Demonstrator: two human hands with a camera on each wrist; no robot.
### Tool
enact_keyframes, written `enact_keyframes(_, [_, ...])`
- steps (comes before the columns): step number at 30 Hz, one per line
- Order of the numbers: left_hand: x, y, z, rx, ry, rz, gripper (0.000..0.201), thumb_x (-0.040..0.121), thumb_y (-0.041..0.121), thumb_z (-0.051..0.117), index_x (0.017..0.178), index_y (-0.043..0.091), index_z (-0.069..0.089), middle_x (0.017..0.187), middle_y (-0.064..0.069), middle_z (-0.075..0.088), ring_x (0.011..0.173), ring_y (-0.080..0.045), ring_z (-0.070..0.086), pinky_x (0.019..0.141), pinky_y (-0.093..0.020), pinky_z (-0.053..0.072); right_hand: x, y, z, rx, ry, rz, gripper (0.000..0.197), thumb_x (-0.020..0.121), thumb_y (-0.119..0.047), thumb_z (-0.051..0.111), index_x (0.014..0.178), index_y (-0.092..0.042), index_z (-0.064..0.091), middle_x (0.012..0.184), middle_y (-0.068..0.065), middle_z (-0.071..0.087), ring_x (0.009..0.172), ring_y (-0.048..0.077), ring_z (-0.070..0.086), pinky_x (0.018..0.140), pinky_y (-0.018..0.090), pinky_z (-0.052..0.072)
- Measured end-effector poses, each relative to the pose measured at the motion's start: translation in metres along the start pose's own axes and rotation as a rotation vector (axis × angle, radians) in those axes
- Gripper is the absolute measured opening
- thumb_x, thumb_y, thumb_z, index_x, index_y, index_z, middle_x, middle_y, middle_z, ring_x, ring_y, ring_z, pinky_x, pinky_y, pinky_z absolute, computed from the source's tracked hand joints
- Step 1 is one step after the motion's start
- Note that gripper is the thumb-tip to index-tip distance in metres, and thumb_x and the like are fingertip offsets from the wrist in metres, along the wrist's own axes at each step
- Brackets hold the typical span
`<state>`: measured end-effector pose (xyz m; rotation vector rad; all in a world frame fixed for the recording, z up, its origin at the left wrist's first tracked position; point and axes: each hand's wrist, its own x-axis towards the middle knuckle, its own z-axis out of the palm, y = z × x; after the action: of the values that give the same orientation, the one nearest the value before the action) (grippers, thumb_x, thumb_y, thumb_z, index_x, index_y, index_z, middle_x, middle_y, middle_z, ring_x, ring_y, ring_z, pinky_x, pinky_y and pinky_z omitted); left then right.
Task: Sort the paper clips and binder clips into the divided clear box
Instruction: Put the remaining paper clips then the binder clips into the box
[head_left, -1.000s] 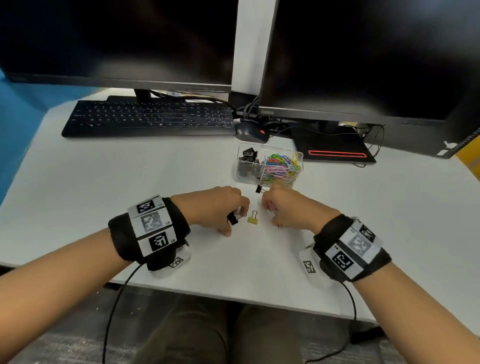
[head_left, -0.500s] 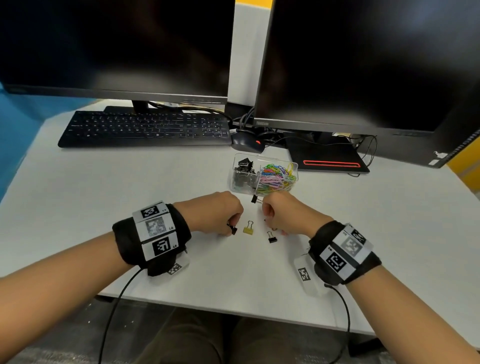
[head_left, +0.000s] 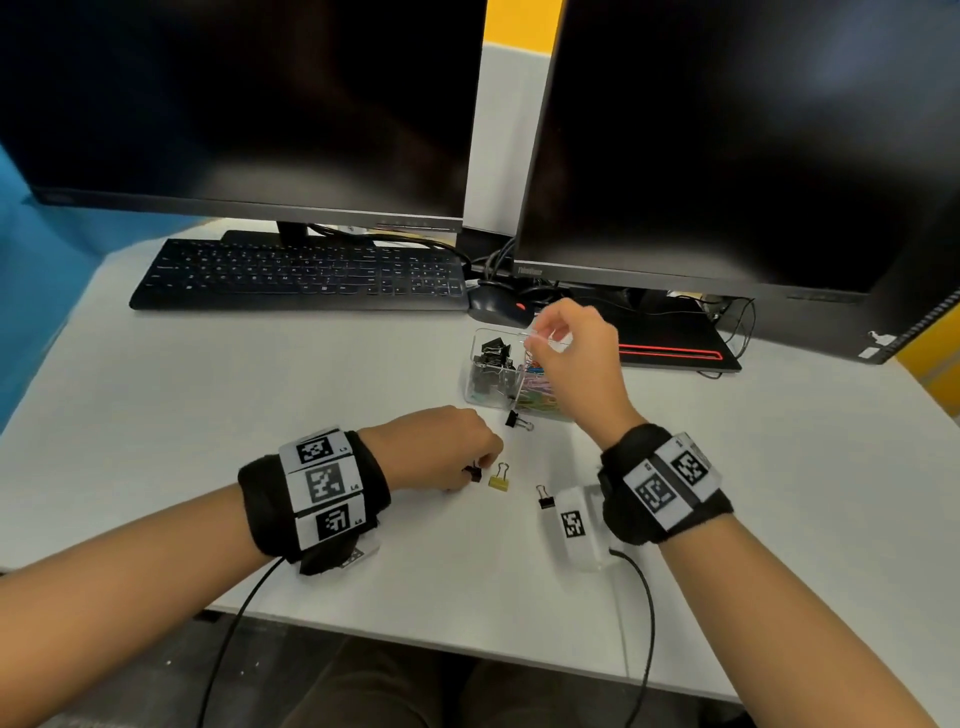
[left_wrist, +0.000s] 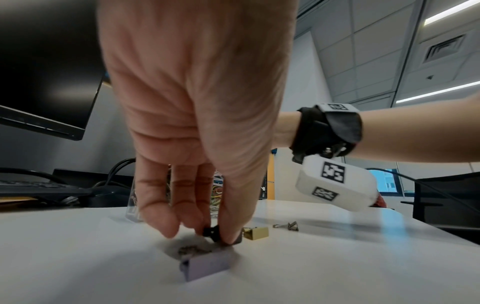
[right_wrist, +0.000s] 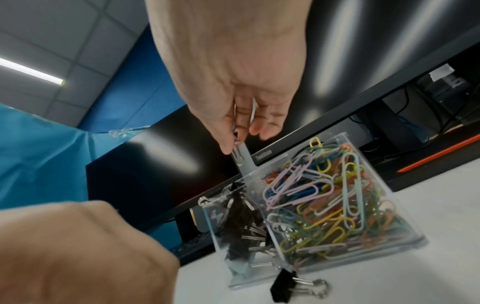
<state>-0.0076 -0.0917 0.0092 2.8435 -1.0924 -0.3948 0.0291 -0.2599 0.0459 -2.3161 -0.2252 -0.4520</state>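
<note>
Fingers of the right hand (head_left: 574, 348) pinch a paper clip (right_wrist: 237, 154) over the box (head_left: 480, 387); the left hand (head_left: 441, 449) pinches a black binder clip (head_left: 472, 473) on the desk (head_left: 208, 415).

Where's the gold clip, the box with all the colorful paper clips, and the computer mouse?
gold binder clip (head_left: 498, 482), head view, on its gold body.
clear box (right_wrist: 293, 216), right wrist view, on its front wall.
computer mouse (head_left: 493, 306), head view, on its dark top.
</note>
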Motion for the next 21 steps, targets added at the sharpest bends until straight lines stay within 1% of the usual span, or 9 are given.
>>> enact_keyframes(2, [0.0, 0.001, 0.0, 0.006, -0.001, 0.008, 0.022, 0.083, 0.006, 0.057, 0.102, 0.016, 0.061, 0.101, -0.001, 0.06, 0.076, -0.017, 0.048, 0.062, -0.027, 0.036, 0.006, 0.001, 0.006, -0.026, -0.055, 0.05, 0.007, 0.084, -0.016, 0.066, 0.087, -0.021, 0.063, 0.102, -0.003, 0.052, 0.096, 0.012, 0.048, 0.083, 0.024, 0.038])
enact_keyframes(4, [-0.001, 0.001, 0.0, 0.005, -0.011, 0.009, 0.022, 0.083, 0.007, 0.057, 0.103, 0.015, 0.061, 0.102, -0.002, 0.06, 0.076, -0.016, 0.047, 0.062, -0.026, 0.035, 0.005, 0.005, 0.008, -0.089, -0.088, 0.026, 0.013, 0.083, -0.019, 0.07, 0.096, -0.02, 0.066, 0.105, -0.005, 0.053, 0.106, 0.013, 0.044, 0.09, 0.024, 0.035])
enact_keyframes(6, [-0.002, -0.002, 0.0, -0.02, -0.005, 0.011, 0.021, 0.084, 0.011, 0.058, 0.104, 0.017, 0.059, 0.101, -0.002, 0.059, 0.077, -0.016, 0.048, 0.063, -0.027, 0.038, 0.0, 0.008, 0.006, -0.099, -0.06, -0.053, 0.015, 0.082, -0.019, 0.07, 0.097, -0.018, 0.067, 0.103, -0.005, 0.058, 0.105, 0.012, 0.044, 0.088, 0.023, 0.036])
enact_keyframes(8, [-0.005, -0.008, -0.007, -0.118, 0.037, 0.009, 0.016, 0.085, 0.017, 0.061, 0.101, 0.02, 0.059, 0.095, 0.0, 0.061, 0.075, -0.014, 0.053, 0.064, -0.026, 0.043, -0.011, 0.009, 0.002, -0.072, -0.07, -0.145, 0.007, 0.083, -0.013, 0.065, 0.089, -0.015, 0.066, 0.095, -0.001, 0.062, 0.097, 0.014, 0.049, 0.083, 0.026, 0.041])
enact_keyframes(11, [-0.007, -0.02, -0.031, -0.317, 0.231, 0.008, 0.014, 0.085, 0.018, 0.064, 0.098, 0.022, 0.061, 0.085, 0.005, 0.062, 0.065, -0.004, 0.054, 0.061, -0.02, 0.043, -0.028, 0.018, 0.003, -0.247, -0.295, -0.243, 0.015, 0.082, -0.003, 0.058, 0.087, -0.013, 0.068, 0.092, 0.002, 0.065, 0.093, 0.019, 0.055, 0.084, 0.033, 0.047])
enact_keyframes(13, [-0.004, -0.029, -0.048, -0.442, 0.411, -0.013, 0.015, 0.085, 0.015, 0.065, 0.099, 0.018, 0.062, 0.083, 0.004, 0.063, 0.064, -0.01, 0.057, 0.059, -0.022, 0.045, -0.035, 0.024, 0.006, -0.371, -0.491, -0.266, 0.026, 0.08, 0.002, 0.056, 0.098, -0.011, 0.07, 0.106, 0.006, 0.065, 0.104, 0.023, 0.055, 0.09, 0.036, 0.047])
enact_keyframes(15, [0.003, -0.035, -0.061, -0.523, 0.558, -0.033, 0.014, 0.087, 0.015, 0.064, 0.1, 0.017, 0.062, 0.084, 0.002, 0.063, 0.066, -0.014, 0.058, 0.059, -0.019, 0.045, -0.039, 0.025, 0.009, -0.431, -0.625, -0.279, 0.04, 0.079, 0.008, 0.053, 0.111, -0.01, 0.067, 0.121, 0.008, 0.06, 0.113, 0.026, 0.052, 0.094, 0.041, 0.045])
enact_keyframes(18, [0.024, -0.039, -0.069, -0.599, 0.602, -0.054, 0.011, 0.087, 0.018, 0.064, 0.098, 0.02, 0.06, 0.085, 0.0, 0.065, 0.065, -0.009, 0.052, 0.058, -0.013, 0.041, -0.042, 0.021, 0.012, -0.52, -0.736, -0.273, 0.046, 0.082, 0.009, 0.048, 0.12, -0.013, 0.063, 0.128, 0.009, 0.054, 0.113, 0.03, 0.048, 0.092, 0.045, 0.045])
enact_keyframes(21, [0.043, -0.036, -0.068, -0.697, 0.544, -0.042, 0.011, 0.086, 0.018, 0.066, 0.094, 0.023, 0.06, 0.085, -0.002, 0.067, 0.065, -0.009, 0.052, 0.059, -0.014, 0.042, -0.041, 0.018, 0.015, -0.559, -0.733, -0.239, 0.039, 0.085, 0.007, 0.045, 0.116, -0.008, 0.063, 0.12, 0.014, 0.054, 0.108, 0.033, 0.051, 0.088, 0.046, 0.046])
